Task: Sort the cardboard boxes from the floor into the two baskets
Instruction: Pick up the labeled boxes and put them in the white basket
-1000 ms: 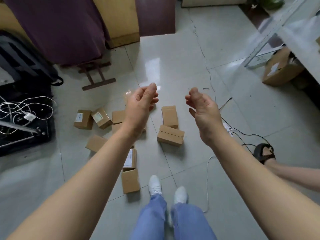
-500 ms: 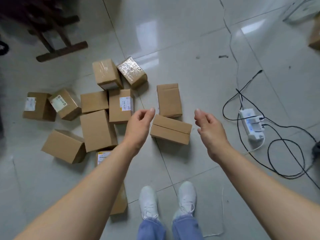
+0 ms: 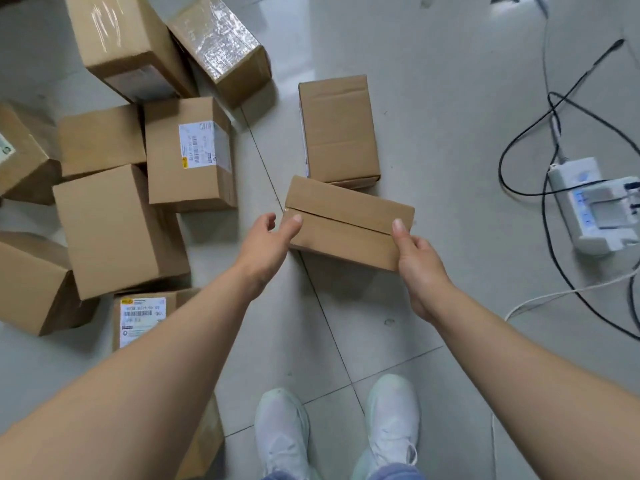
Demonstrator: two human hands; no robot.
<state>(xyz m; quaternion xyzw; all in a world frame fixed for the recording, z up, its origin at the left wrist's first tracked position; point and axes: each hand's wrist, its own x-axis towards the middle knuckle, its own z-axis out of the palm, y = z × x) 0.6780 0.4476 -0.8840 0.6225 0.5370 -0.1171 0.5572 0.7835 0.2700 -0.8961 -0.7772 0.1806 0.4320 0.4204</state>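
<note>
A flat cardboard box (image 3: 346, 225) between left hand (image 3: 265, 245) and right hand (image 3: 417, 263), a thumb on its top at each end

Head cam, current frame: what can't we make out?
Baskets: neither is in the head view; outside the frame.
Right hand, fingers: hidden behind the flat box; only the thumb shows on top.
Left hand grip: the hand itself hides whether its fingers touch the flat box.
Shipping label text: too small and blurred.
Lower-left box: partly covered by the left forearm.
</note>
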